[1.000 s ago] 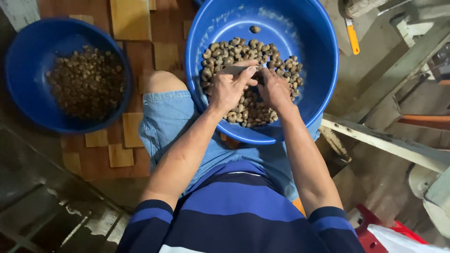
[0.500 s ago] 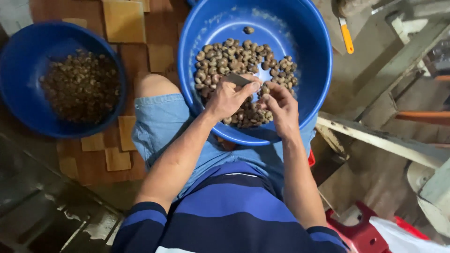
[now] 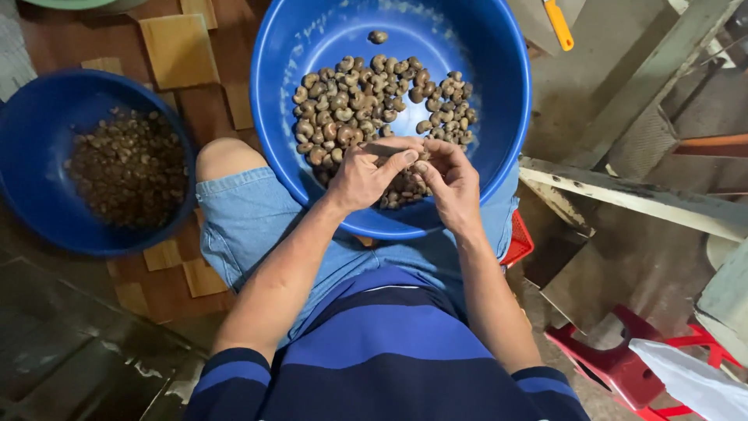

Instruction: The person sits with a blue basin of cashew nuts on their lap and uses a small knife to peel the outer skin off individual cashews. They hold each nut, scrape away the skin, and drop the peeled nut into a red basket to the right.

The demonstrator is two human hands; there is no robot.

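I count two round blue plastic basins: a large one (image 3: 499, 117) on the lap and a smaller one (image 3: 31, 156) on the floor. Two bare hands, left (image 3: 362, 175) and right (image 3: 452, 183). The curved brown nuts (image 3: 351, 101) are too many to count. One orange-handled tool (image 3: 559, 23). One red plastic stool (image 3: 615, 362).

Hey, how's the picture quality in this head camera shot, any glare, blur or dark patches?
Head view: sharp at the middle, where the left hand and right hand meet over the nuts; a pale sheen shows on the big blue basin wall; the lower left floor is dim with wet-looking glints; straight beams at right bow slightly, as from a wide lens.
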